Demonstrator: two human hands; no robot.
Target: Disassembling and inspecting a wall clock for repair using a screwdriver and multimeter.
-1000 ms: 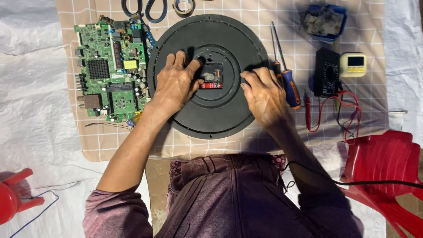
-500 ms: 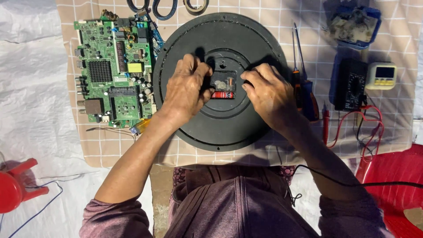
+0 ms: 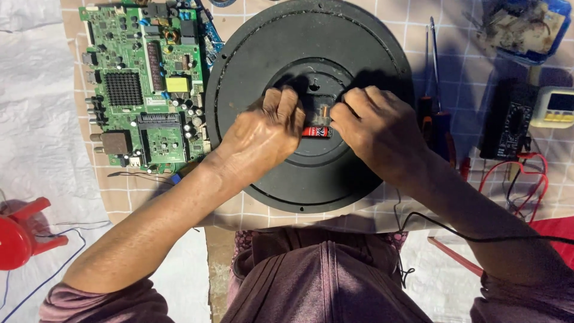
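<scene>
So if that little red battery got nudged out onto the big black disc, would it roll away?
Probably. The red battery is a small smooth cylinder lying on its side, so it would likely roll. The black disc looks flat, though its raised rings might stop it.

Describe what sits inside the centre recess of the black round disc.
In the black round disc, a red battery lies between left hand and right hand. The hands hide the rest.

both bare forearms reach up from the bottom corners, the left from about 7 o'clock and the right from about 5 o'clock, converging at mid-frame. the left hand [image 3: 263, 134] lies palm down, fingers curled toward 1 o'clock. the right hand [image 3: 379, 128] is knuckles up, its fingertips [image 3: 338, 113] bent toward 9 o'clock, near the left's.
</scene>
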